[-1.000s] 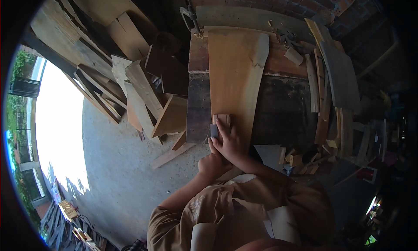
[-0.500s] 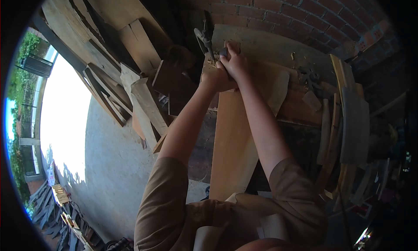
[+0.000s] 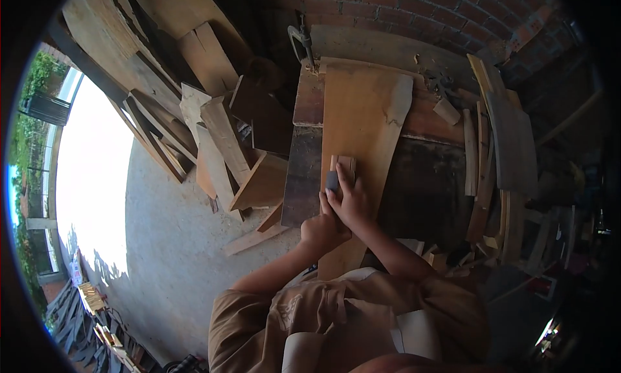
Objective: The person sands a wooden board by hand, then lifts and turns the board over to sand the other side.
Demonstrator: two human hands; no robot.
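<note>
A wooden hand plane (image 3: pixel 343 161) with a dark grey piece in its middle rests on a long, wide board (image 3: pixel 365 105). My right hand (image 3: pixel 354 205) is closed over the plane's body, its index finger stretched along the top. Behind it, nearer my body, my left hand (image 3: pixel 320 234) wraps round the plane's rear end, which the hands mostly hide. The board lies lengthwise on a worn workbench (image 3: pixel 306 179), its near end close to my waist. At its far left corner stands a metal clamp (image 3: pixel 304 43) with some shavings at its foot.
Boards and offcuts (image 3: pixel 223 137) lean and lie to the left of the bench. More planks (image 3: pixel 504 134) stand on the right. Dark metal pieces (image 3: pixel 440 82) and a small wooden block (image 3: pixel 447 111) lie at the back right, before a brick wall (image 3: pixel 414 8).
Both hands have drawn back from the board's far end near the clamp to its middle, close to my body, bringing the hand plane along. My elbows are now bent.
</note>
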